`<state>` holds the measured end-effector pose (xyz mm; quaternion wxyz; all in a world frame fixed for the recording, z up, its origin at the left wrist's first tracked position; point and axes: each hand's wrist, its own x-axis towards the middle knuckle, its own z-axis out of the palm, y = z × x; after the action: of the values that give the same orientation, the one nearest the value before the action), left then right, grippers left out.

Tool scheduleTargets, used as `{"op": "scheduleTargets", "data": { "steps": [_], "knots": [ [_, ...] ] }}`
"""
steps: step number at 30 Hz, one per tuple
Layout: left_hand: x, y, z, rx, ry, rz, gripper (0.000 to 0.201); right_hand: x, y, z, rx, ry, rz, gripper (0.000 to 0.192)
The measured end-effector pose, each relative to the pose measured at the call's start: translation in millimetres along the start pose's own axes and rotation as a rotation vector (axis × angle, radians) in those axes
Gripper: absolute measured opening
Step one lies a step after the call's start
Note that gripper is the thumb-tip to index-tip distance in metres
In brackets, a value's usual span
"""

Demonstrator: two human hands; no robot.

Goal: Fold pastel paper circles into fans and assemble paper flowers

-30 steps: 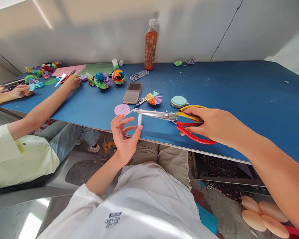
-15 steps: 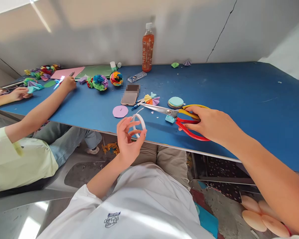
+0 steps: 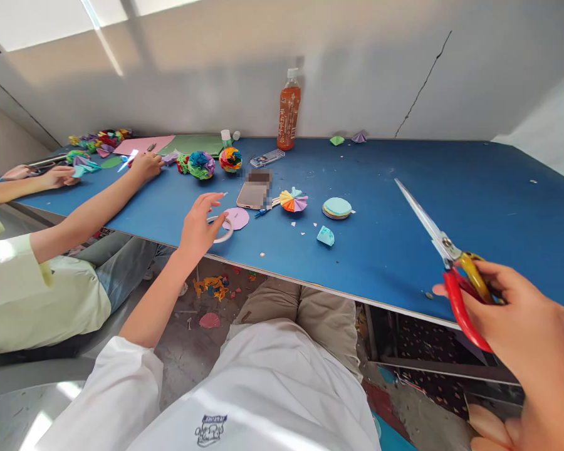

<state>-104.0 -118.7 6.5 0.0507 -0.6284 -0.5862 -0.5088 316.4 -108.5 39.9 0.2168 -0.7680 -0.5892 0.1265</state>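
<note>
Scissors lifted off table in right hand; left hand now lowering tape ring

A: Bright daylight here, spilling in from the far left. See the pale bands slanting across the wall?

B: Yes, and a glare patch burns out the sleeve near left. Soft shadows under the table.

A: Mostly sharp. The right hand looms large and slightly smeared.

B: Wide lens: the table edge bows, corners stretch. One small pixelated block sits on the phone.
</note>
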Motion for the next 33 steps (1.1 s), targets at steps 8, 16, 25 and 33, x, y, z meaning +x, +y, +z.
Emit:
{"op": "scheduleTargets", "data": {
  "steps": [8, 16, 25, 33],
  "knots": [
    [-33, 71, 37.2, -0.97, 0.317, -0.568, 0.027, -78, 22, 44, 0.394, -0.467, -0.088, 0.032],
    [-57, 122, 45.2, -1.222, 0.381, -0.803, 0.03, -126, 6, 98, 0.556, -0.77, -0.268, 0.043],
    [-80, 141, 60.7, -1.209, 0.253, -0.944, 0.029, -135, -17, 110, 0.526, -0.827, -0.339, 0.042],
    [-94, 145, 67.3, -1.163, 0.161, -0.91, 0.025, -133, -14, 121, 0.636, -0.755, -0.347, 0.045]
  ]
}}
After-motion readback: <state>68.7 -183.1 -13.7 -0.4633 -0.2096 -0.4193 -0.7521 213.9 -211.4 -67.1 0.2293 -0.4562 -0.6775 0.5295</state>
